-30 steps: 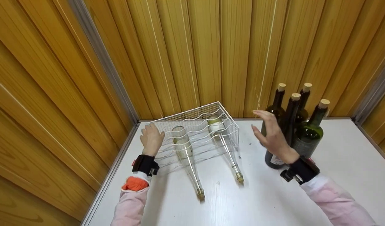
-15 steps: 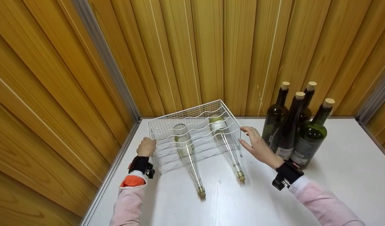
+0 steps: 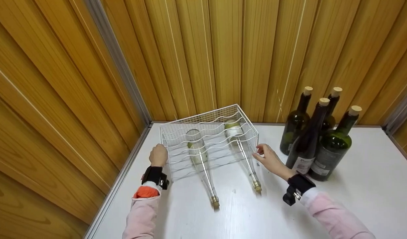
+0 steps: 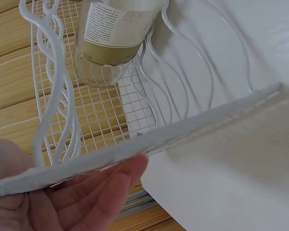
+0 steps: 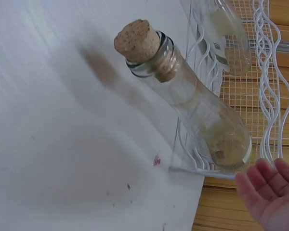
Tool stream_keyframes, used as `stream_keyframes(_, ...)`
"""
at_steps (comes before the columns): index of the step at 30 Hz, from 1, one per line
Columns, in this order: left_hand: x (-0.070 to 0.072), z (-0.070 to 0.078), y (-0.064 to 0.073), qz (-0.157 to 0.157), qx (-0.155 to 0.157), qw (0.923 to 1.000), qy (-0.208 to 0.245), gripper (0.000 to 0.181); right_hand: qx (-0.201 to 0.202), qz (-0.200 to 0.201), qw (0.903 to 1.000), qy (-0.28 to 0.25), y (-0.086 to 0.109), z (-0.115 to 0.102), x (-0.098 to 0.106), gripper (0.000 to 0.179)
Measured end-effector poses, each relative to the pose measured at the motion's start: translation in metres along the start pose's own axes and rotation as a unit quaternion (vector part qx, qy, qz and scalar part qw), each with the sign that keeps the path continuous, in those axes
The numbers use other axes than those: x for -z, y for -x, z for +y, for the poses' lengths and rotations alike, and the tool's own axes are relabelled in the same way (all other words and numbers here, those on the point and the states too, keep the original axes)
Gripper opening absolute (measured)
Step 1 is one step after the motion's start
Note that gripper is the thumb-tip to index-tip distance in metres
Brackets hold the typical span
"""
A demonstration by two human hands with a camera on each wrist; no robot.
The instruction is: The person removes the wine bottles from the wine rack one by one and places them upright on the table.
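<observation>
A white wire wine rack [image 3: 220,116] with wavy cross wires stands on the table. Two clear glass bottles lie in it, the left bottle [image 3: 200,156] and the right bottle [image 3: 235,131], their corked necks pointing towards me. My left hand [image 3: 159,156] grips the rack's front left post, and its fingers [image 4: 113,192] curl behind the bar in the left wrist view. At the opposite front corner is my right hand [image 3: 271,161], thumb and fingers apart. Its fingertips [image 5: 260,175] are right at the rack's side, loosely bent, in the right wrist view.
Several dark corked wine bottles [image 3: 332,146] stand upright close together on the right, just beyond my right hand. The white table [image 3: 236,219] meets wood-look panel walls [image 3: 216,59] at the back and left.
My left hand has come down from above the rack's left side and closed on its front post. My right hand has moved left, away from the dark bottles, to the rack's right corner.
</observation>
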State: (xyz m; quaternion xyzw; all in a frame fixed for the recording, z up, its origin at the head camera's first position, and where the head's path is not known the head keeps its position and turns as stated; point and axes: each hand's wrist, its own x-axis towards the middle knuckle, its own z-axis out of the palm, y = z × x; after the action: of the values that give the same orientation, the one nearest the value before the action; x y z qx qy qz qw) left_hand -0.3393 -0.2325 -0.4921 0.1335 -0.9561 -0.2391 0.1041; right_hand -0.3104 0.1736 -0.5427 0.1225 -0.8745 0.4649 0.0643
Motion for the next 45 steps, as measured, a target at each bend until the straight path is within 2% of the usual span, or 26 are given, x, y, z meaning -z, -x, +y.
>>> stream_keyframes(4,-0.002,-0.001,0.001,0.013,0.001,0.9999,-0.002,0.029,-0.062,-0.027,0.9977,-0.012,-0.003,0.006,-0.012,0.044)
stream_keyframes(11,-0.005,0.0,0.003,0.038,-0.019,0.9991,-0.001,0.026,-0.135,-0.062,0.9887,-0.021,-0.003,0.015,-0.025,0.054)
stream_keyframes(15,-0.006,0.002,0.002,0.036,-0.015,0.9992,0.001,0.028,-0.177,-0.077,0.9787,-0.069,-0.001,0.017,-0.031,0.056)
stream_keyframes(17,-0.006,0.002,0.002,0.033,-0.012,0.9994,0.004,0.029,-0.19,-0.085,0.9744,-0.086,-0.001,0.018,-0.035,0.057)
stream_keyframes(20,-0.006,0.002,0.001,0.039,-0.012,0.9992,0.007,0.029,-0.187,-0.087,0.9748,-0.086,-0.002,0.02,-0.041,0.058)
stream_keyframes(24,-0.006,0.001,0.0,0.048,-0.014,0.9987,0.009,0.03,-0.192,-0.085,0.9704,-0.12,-0.003,0.021,-0.049,0.049)
stream_keyframes(28,-0.007,0.0,0.001,0.052,-0.008,0.9986,0.007,0.03,-0.227,-0.103,0.9452,-0.21,-0.003,0.022,-0.058,0.029)
stream_keyframes(31,-0.008,-0.002,0.003,0.059,-0.011,0.9982,0.004,0.028,-0.253,-0.109,0.9223,-0.271,-0.004,0.024,-0.063,0.022)
stream_keyframes(35,-0.01,-0.003,0.003,0.067,-0.016,0.9976,0.003,0.027,-0.27,-0.11,0.9072,-0.304,-0.005,0.026,-0.067,0.022)
stream_keyframes(39,-0.008,-0.002,0.003,0.065,-0.008,0.9978,0.009,0.03,-0.266,-0.103,0.9097,-0.302,-0.007,0.026,-0.069,0.02)
stream_keyframes(45,-0.008,-0.001,0.002,0.069,-0.007,0.9975,0.009,0.03,-0.256,-0.083,0.9236,-0.273,-0.006,0.025,-0.069,0.018)
